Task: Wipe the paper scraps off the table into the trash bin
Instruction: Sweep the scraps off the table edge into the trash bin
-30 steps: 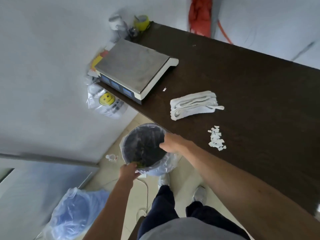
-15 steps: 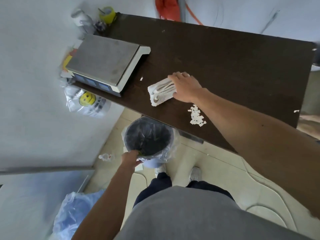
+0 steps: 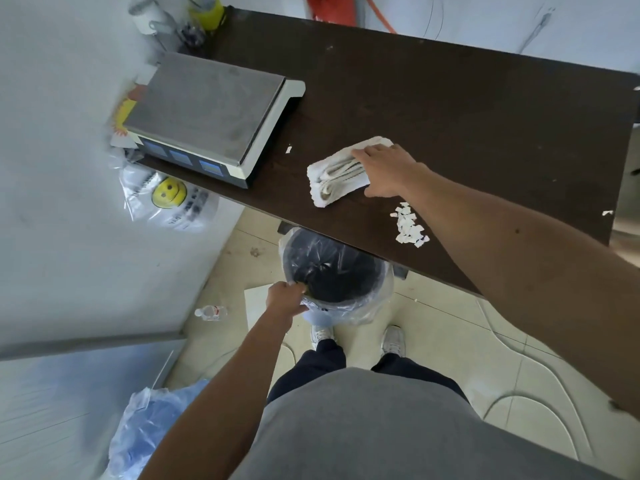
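Note:
A small heap of white paper scraps [image 3: 409,227] lies near the front edge of the dark brown table [image 3: 450,109]. Left of the heap sits a folded white cloth [image 3: 337,174]; my right hand [image 3: 389,171] lies on its right end, fingers over the top and thumb at the near side. One stray scrap [image 3: 288,149] lies between cloth and scale. Below the table edge stands a black trash bin [image 3: 337,271] lined with a clear bag. My left hand [image 3: 285,299] grips its near left rim.
A grey weighing scale [image 3: 211,116] fills the table's left end, with a yellow tape roll [image 3: 207,6] and clutter behind it. A smiley plastic bag [image 3: 169,195] hangs at the wall. On the floor lie a small bottle [image 3: 211,311] and a blue bag [image 3: 149,431]. My shoes stand just behind the bin.
My right hand left the bin's rim, moved up to the table and settled on the cloth. My left hand stays on the bin's rim.

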Motion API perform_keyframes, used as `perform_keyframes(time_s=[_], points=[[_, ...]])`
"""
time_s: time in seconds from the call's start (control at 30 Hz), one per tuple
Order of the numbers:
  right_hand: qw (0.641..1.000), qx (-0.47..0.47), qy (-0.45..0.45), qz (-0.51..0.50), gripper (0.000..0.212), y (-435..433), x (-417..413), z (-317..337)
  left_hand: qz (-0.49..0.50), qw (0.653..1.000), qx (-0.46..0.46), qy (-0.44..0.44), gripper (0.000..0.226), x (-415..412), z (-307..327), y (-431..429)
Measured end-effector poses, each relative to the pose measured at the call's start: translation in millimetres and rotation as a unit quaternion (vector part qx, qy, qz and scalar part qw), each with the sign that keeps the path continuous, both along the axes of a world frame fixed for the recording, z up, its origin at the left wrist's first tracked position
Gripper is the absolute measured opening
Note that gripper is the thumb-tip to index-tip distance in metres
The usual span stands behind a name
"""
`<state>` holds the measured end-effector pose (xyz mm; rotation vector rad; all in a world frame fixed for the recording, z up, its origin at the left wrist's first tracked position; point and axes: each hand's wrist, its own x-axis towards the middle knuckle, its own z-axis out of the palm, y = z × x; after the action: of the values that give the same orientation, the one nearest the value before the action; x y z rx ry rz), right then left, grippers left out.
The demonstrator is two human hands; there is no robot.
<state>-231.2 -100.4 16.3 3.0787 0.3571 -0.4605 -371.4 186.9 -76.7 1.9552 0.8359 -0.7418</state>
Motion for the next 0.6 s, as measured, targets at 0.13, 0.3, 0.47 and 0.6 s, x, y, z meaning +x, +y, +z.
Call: perform_keyframes(time_s=[0.13,0.3,0.47,0.6], points=[[1.0,-0.014,-0.009,-0.003,0.084,10,2,-7,0.007,1.0,-0.026,0.003,0.013,13,-1,-1],[0.998,-0.039,-0.029,-0.034,0.084,19,7,-15,0.0,0.999,-0.031,0.009,0.012,30,-5,-3],[0.994,-0.054,-0.044,-0.083,0.072,24,14,-23,-0.016,0.997,-0.065,0.028,0.01,43,-15,-1],[0.99,-0.07,-0.051,-0.111,0.051,23,17,-24,-0.044,0.995,-0.077,0.037,0.007,49,-19,1]])
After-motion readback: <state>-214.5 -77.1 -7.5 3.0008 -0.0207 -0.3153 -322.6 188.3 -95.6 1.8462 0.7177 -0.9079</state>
